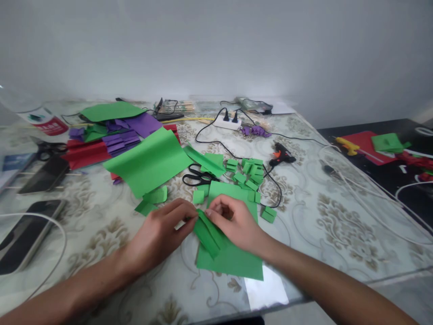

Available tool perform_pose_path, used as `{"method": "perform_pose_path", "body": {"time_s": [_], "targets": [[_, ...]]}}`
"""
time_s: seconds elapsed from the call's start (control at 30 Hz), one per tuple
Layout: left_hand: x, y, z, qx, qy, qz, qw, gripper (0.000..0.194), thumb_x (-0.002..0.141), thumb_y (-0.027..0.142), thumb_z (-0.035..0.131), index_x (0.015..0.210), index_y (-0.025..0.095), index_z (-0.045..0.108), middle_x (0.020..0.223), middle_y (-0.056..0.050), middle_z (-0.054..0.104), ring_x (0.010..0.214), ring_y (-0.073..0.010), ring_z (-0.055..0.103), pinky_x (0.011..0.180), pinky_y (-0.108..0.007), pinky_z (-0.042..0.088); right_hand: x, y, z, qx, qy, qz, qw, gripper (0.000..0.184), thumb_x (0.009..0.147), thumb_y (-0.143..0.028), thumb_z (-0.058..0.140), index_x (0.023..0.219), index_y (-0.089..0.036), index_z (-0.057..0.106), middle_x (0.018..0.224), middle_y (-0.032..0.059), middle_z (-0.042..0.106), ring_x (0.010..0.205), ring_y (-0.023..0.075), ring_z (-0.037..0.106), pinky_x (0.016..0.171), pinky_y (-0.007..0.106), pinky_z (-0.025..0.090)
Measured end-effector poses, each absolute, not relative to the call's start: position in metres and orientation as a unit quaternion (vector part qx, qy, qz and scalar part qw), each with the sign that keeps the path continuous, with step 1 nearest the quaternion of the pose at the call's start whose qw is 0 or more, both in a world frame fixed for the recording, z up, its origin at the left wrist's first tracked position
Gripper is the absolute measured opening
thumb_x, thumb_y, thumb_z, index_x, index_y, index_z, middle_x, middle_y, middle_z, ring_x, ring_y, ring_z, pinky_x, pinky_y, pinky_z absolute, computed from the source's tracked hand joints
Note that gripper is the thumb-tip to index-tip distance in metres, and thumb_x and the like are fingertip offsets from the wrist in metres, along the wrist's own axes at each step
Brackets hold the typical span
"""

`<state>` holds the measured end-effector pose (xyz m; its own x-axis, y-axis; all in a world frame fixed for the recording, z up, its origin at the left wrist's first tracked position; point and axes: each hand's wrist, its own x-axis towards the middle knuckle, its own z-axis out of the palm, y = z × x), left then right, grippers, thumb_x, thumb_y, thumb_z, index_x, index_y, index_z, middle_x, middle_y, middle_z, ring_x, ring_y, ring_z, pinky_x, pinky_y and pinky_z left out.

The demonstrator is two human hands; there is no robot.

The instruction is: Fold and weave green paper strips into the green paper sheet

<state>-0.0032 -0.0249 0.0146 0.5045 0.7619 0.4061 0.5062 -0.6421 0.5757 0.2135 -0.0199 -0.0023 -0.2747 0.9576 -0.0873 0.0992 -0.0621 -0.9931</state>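
Observation:
A folded green paper strip (209,237) is pinched at its far end between my two hands. My left hand (171,223) grips its left side with thumb and forefinger, and my right hand (235,219) closes on the other side. Beneath the strip lies a flat green paper sheet (240,264). Small folded green paper pieces (252,171) are scattered just beyond my right hand. Black-handled scissors (198,177) rest past my fingers, their blades hidden under green paper. A large creased green sheet (152,160) lies beyond my left hand.
A black glue gun (282,155) and its cord lie at the right, near a white power strip (227,122). Purple paper (144,126) and red paper (88,153) are heaped at the back left. Two phones (29,234) (45,175) lie at the left; a white cable (365,203) crosses the right.

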Motion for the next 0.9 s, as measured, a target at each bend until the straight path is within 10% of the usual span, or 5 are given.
{"method": "perform_pose_path", "body": {"time_s": [0.9], "targets": [[0.001, -0.037, 0.014, 0.834, 0.385, 0.36, 0.16, 0.017, 0.101, 0.011, 0.062, 0.114, 0.021, 0.063, 0.1, -0.001, 0.075, 0.083, -0.013, 0.076, 0.077, -0.023, 0.062, 0.209, -0.026, -0.001, -0.45, -0.522, 0.573, 0.444, 0.012, 0.084, -0.03, 0.078, 0.088, -0.02, 0.073, 0.076, 0.001, 0.075, 0.07, 0.0149, 0.07, 0.067, 0.027, 0.056]]}}
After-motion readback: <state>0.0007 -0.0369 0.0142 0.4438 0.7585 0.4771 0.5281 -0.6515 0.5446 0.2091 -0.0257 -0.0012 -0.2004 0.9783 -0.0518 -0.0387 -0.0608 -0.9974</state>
